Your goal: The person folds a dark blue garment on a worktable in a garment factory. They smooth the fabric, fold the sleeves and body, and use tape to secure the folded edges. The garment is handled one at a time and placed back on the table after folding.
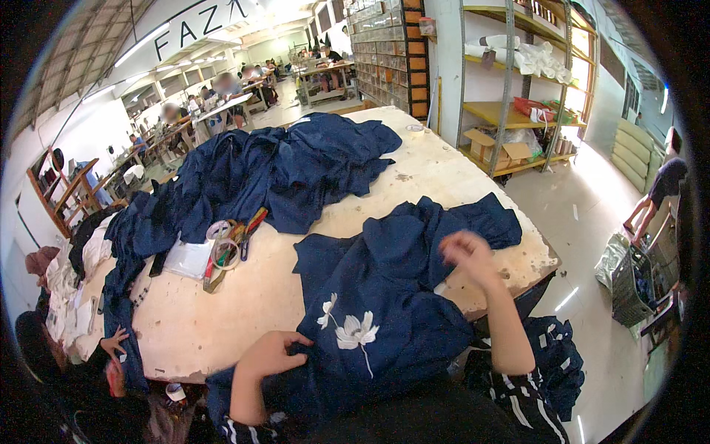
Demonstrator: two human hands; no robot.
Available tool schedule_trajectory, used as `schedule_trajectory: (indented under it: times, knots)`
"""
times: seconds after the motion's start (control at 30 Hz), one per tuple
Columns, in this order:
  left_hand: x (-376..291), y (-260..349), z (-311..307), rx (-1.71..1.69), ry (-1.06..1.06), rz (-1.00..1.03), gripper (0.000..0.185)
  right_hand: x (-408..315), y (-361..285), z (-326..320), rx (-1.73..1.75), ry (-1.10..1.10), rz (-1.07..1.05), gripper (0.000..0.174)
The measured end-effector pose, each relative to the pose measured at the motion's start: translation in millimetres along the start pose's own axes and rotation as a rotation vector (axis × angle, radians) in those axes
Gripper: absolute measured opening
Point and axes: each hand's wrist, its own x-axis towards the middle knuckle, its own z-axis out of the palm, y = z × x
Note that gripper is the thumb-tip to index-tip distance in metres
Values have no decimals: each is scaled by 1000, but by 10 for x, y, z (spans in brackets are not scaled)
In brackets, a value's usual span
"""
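Observation:
A dark navy cloth garment with white flower embroidery lies rumpled on the table before me, its near part hanging towards my body. At its left edge is my left hand, thumb and forefinger apart, the fingertips touching or just over the cloth. My right hand is above the garment's right side, blurred, with its fingers partly curled. Whether it pinches any cloth cannot be made out.
A heap of navy cloth covers the table's far side. Tape rolls, scissors and a clear plastic packet lie left of centre. A co-worker's hands handle cloth at the left. More navy garments hang or lie at the lower right.

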Motion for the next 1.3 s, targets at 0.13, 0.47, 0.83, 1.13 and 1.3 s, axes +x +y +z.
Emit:
schedule_trajectory:
  times: [0.13, 0.47, 0.83, 1.13, 1.3]
  knots:
    - [244, 325, -242, 43, 273, -96, 39, 268, 397, 71, -717, 126, -137, 36]
    - [855, -563, 38, 487, 524, -33, 61, 546, 513, 544, -896, -16, -45, 20]
    - [405, 695, 214, 74, 263, 544, 47, 18, -34, 625, -939, -320, -522, 53]
    - [623, 780, 901, 560, 223, 595, 57, 1269, 1212, -275, -974, 324, 331, 28]
    - [896, 266, 632, 687, 212, 527, 10, 970, 1065, -357, -1032, 421, 139, 23]
